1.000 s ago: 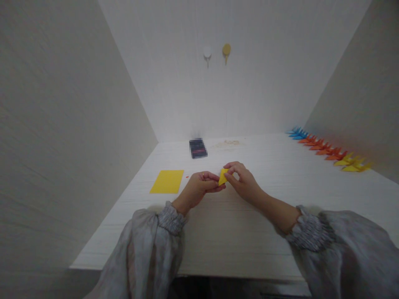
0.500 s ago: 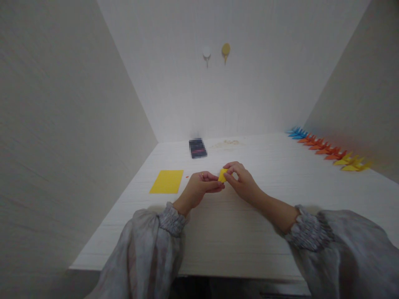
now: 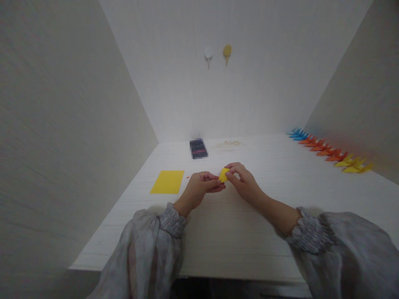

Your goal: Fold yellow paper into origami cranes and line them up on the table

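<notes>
A small folded piece of yellow paper (image 3: pixel 223 175) is held between both hands above the white table. My left hand (image 3: pixel 201 184) pinches its lower left edge, with a ring on one finger. My right hand (image 3: pixel 242 178) grips the upper right part between thumb and fingers. The exact folds are too small to make out, and the fingertips hide some of them. To the left of my left hand lies a flat yellow paper sheet (image 3: pixel 167 182), with a tiny orange scrap (image 3: pixel 187 177) beside it.
Along the right wall stands a row of folded paper cranes: blue (image 3: pixel 298 134), orange (image 3: pixel 322 147) and yellow (image 3: pixel 353 163). A dark, blurred-out object (image 3: pixel 198 148) lies toward the back. A white hook (image 3: pixel 208 53) and a yellow hook (image 3: pixel 227 51) are on the back wall.
Both hands keep their grip on the yellow paper, whose visible shape differs slightly between the fingers. The whole view has shifted a little.
</notes>
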The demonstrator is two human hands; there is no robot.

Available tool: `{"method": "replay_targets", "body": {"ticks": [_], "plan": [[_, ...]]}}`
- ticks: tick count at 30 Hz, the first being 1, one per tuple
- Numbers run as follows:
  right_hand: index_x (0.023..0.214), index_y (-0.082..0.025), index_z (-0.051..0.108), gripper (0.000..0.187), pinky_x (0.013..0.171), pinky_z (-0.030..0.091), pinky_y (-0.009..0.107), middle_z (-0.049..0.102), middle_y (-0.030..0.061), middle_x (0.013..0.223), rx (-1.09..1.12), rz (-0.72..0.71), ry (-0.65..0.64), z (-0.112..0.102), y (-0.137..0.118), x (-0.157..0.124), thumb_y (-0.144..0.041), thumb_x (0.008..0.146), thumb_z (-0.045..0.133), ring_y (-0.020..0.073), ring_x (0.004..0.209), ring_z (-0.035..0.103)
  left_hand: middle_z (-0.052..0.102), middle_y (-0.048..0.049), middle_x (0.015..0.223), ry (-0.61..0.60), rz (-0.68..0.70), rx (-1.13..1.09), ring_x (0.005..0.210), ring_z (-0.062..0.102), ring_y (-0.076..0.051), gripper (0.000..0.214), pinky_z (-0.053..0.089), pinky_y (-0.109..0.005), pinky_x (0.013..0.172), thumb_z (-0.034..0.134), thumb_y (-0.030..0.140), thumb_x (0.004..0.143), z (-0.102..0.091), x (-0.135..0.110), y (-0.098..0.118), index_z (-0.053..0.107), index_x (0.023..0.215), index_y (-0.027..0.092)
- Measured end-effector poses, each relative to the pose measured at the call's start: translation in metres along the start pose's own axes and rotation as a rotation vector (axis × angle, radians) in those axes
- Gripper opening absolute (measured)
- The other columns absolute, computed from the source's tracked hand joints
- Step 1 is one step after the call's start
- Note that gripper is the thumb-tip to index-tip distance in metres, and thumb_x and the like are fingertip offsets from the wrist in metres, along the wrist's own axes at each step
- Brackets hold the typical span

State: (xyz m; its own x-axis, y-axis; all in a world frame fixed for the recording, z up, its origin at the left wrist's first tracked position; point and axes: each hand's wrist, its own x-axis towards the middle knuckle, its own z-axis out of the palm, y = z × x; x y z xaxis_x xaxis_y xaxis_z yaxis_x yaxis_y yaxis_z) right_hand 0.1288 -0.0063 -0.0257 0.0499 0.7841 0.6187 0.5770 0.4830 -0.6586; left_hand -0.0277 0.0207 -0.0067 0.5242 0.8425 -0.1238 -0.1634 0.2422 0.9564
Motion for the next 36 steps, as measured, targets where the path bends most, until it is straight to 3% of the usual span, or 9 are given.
{"method": "replay_targets", "body": {"ticks": [9,14,17,19,23,31,36], "plan": [[0.067,-0.02,0.052,0.009,0.084,0.033,0.042,0.051,0.0061,0.096,-0.059,0.128,0.099,-0.001,0.001,0.001,-0.028,0.07,0.056,0.0214,0.095,0.046,0.066,-0.0055,0.064,0.059,0.044,-0.04,0.064,0.064,-0.015,0.018,0.052,-0.029,0.07,0.067,0.014,0.059,0.0,0.001,-0.002,0.053,0.069,0.01],[0.088,-0.021,0.044,0.031,0.074,0.041,0.038,0.052,0.0049,0.088,0.225,0.393,0.245,0.003,-0.005,0.002,-0.035,0.065,0.06,0.0191,0.082,0.052,0.066,-0.0053,0.069,0.166,0.168,-0.071,0.068,0.063,-0.015,0.021,0.05,-0.031,0.074,0.067,0.018,0.06,-0.003,0.003,-0.002,0.052,0.073,0.01],[0.086,-0.022,0.039,0.031,0.069,0.044,0.033,0.055,0.0006,0.078,0.584,0.461,0.112,0.006,-0.014,0.003,-0.032,0.066,0.06,0.0151,0.071,0.056,0.066,-0.0051,0.068,0.136,0.172,-0.062,0.069,0.063,-0.015,0.022,0.05,-0.031,0.073,0.066,0.02,0.061,-0.001,0.0,-0.001,0.051,0.074,0.011],[0.085,-0.023,0.037,0.03,0.068,0.045,0.032,0.058,-0.0008,0.076,0.704,0.448,0.037,0.007,-0.018,0.003,-0.028,0.066,0.06,0.0143,0.069,0.058,0.066,-0.005,0.068,0.084,0.142,-0.022,0.068,0.063,-0.015,0.025,0.05,-0.03,0.069,0.066,0.021,0.061,0.002,-0.002,-0.001,0.051,0.078,0.012],[0.082,-0.024,0.035,0.03,0.061,0.046,0.029,0.06,-0.0028,0.072,0.753,0.419,0.008,0.005,-0.021,0.002,-0.023,0.066,0.06,0.0133,0.064,0.059,0.065,-0.0032,0.07,0.002,0.098,0.043,0.065,0.063,-0.016,0.034,0.048,-0.029,0.062,0.067,0.023,0.06,0.006,-0.004,-0.002,0.049,0.087,0.014],[0.079,-0.022,0.036,0.033,0.048,0.041,0.023,0.057,-0.0054,0.061,0.766,0.469,-0.206,0.005,-0.021,-0.001,-0.023,0.061,0.064,0.0101,0.052,0.054,0.063,-0.0026,0.069,0.006,0.152,0.112,0.062,0.06,-0.012,0.021,0.047,-0.028,0.066,0.064,0.026,0.063,0.0,0.003,-0.005,0.055,0.075,0.011],[0.086,-0.024,0.032,0.037,0.048,0.041,0.022,0.055,-0.0073,0.058,0.728,0.419,-0.132,0.003,-0.025,-0.001,-0.025,0.065,0.062,0.0102,0.052,0.054,0.062,0.0,0.067,0.011,0.191,0.061,0.061,0.06,-0.013,0.033,0.049,-0.028,0.062,0.066,0.023,0.06,0.001,0.002,0.0,0.048,0.087,0.014]]}}
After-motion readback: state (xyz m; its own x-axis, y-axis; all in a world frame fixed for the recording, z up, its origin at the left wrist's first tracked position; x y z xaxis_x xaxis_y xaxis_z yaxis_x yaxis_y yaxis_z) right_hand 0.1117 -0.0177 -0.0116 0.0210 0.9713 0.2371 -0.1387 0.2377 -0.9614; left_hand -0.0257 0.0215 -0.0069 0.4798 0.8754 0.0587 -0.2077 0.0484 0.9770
